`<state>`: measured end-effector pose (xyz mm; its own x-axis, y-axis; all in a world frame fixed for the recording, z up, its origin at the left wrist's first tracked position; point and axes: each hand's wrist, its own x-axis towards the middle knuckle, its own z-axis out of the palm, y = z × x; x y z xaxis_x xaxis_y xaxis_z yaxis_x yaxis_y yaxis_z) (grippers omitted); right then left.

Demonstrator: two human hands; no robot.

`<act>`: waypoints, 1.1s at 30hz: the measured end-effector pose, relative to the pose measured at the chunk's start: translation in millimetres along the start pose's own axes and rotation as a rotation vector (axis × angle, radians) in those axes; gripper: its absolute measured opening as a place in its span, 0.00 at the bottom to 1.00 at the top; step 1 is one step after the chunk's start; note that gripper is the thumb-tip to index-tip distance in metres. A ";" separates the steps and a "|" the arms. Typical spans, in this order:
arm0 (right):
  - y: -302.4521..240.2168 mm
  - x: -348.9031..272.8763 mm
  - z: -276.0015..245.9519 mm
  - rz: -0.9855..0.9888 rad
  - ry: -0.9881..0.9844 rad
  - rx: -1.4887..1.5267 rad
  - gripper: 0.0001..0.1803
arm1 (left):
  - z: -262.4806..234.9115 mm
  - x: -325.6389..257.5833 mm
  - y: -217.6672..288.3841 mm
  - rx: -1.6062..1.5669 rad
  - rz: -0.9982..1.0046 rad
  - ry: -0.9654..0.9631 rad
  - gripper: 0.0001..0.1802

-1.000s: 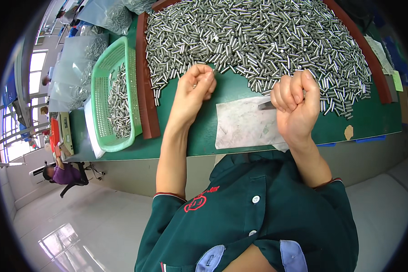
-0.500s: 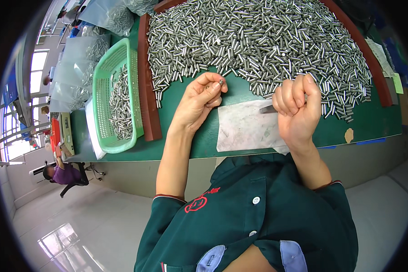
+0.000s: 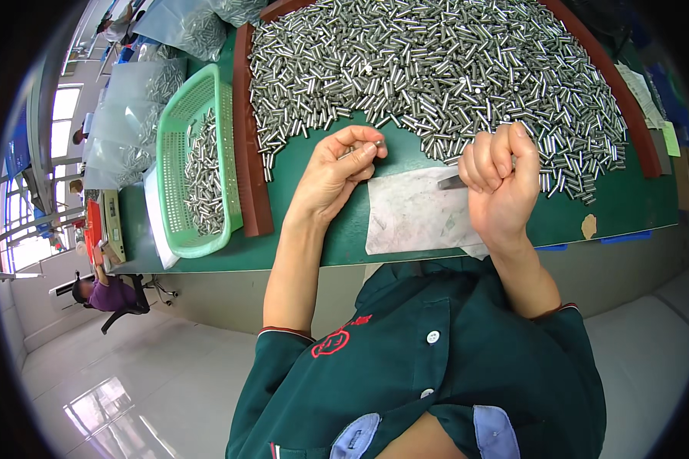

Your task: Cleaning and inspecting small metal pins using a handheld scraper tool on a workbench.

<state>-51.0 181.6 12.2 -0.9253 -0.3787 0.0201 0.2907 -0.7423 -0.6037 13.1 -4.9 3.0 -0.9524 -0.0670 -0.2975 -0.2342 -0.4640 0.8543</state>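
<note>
A small metal pin [image 3: 380, 144] shows at the fingertips of my left hand [image 3: 335, 174], pinched between thumb and forefinger. My right hand [image 3: 501, 180] is curled closed around a tool with a flat dark metal blade [image 3: 452, 183]; the fingers hide the rest of it, so its kind cannot be told. Under the blade lies a smudged white cloth or paper sheet [image 3: 409, 218] on the green tabletop. Just beyond both hands spreads a large heap of short shiny metal pins [image 3: 436, 69].
Red-brown rails [image 3: 251, 153] border the heap. On the left stands a green plastic basket [image 3: 226, 153] partly filled with pins, with clear bags [image 3: 126, 115] of pins behind it. A person in purple [image 3: 111, 294] sits far left. A tan scrap [image 3: 589, 226] lies near the right front edge.
The pin at my left fingertips has turned, and the fingers have shifted slightly. My right hand has barely moved and keeps hold of the bladed tool.
</note>
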 end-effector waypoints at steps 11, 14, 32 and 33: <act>3.3 -2.1 5.2 0.034 -0.052 0.001 0.21 | 48.3 -44.3 -29.6 1.044 0.314 0.180 0.04; 9.4 -4.6 9.0 0.064 -0.053 0.010 0.21 | 49.7 -44.5 -36.1 1.104 0.450 0.203 0.04; 20.1 -7.9 14.9 0.115 -0.041 -0.147 0.21 | 45.1 -42.8 -47.2 1.277 0.527 0.308 0.05; 20.3 -7.9 15.1 0.115 -0.040 -0.149 0.21 | 44.9 -42.8 -47.7 1.275 0.527 0.306 0.05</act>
<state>-34.1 161.2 11.8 -0.8770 -0.4797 -0.0260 0.3518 -0.6044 -0.7148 56.3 59.7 -5.9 -0.9416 -0.2420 0.2342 -0.0395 0.7699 0.6370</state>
